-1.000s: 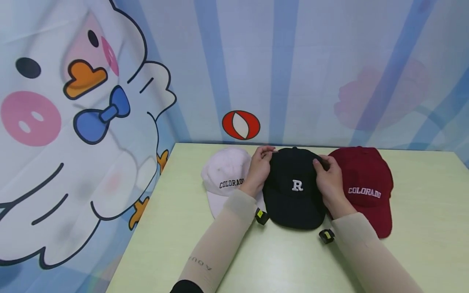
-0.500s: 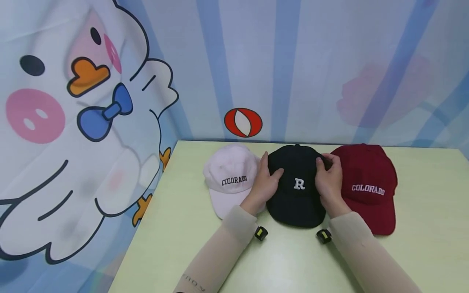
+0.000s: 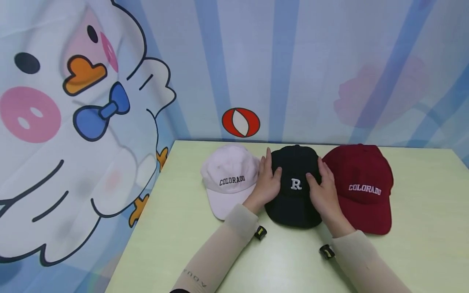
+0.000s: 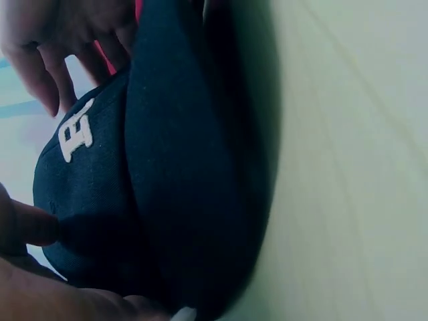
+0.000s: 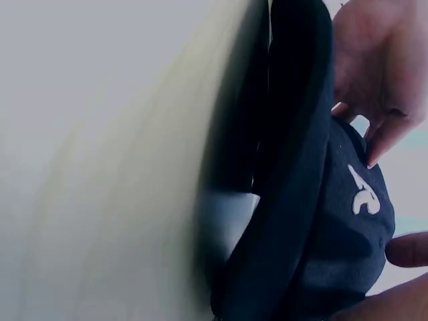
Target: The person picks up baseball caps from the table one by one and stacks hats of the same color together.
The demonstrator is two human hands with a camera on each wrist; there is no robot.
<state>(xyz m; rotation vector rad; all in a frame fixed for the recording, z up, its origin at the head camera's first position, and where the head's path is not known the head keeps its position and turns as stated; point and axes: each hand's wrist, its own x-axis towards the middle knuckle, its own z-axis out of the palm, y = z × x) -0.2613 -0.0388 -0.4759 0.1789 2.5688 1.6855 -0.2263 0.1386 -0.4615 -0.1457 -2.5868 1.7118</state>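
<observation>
A black cap (image 3: 294, 199) with a white "R" lies in the middle of the table, brim toward me. My left hand (image 3: 270, 181) lies flat against its left side, fingers straight, thumb on the crown. My right hand (image 3: 321, 187) rests on the cap's right side in the same way. The left wrist view shows the black cap (image 4: 167, 200) close up, my left thumb (image 4: 27, 227) touching it and the right hand (image 4: 60, 40) beyond. From the right wrist, the black cap (image 5: 307, 200) fills the view, with the left hand (image 5: 381, 67) on its far side.
A white "COLORADO" cap (image 3: 231, 179) sits just left of the black one, and a dark red "COLORADO" cap (image 3: 362, 187) just right. All three lie on a pale green table (image 3: 183, 228) near its back edge. Cartoon-printed curtains stand behind and to the left.
Both hands slid from the back of the black cap's crown toward its front. The right hand's pinch at the back loosened, and both hands now lie flat on the sides.
</observation>
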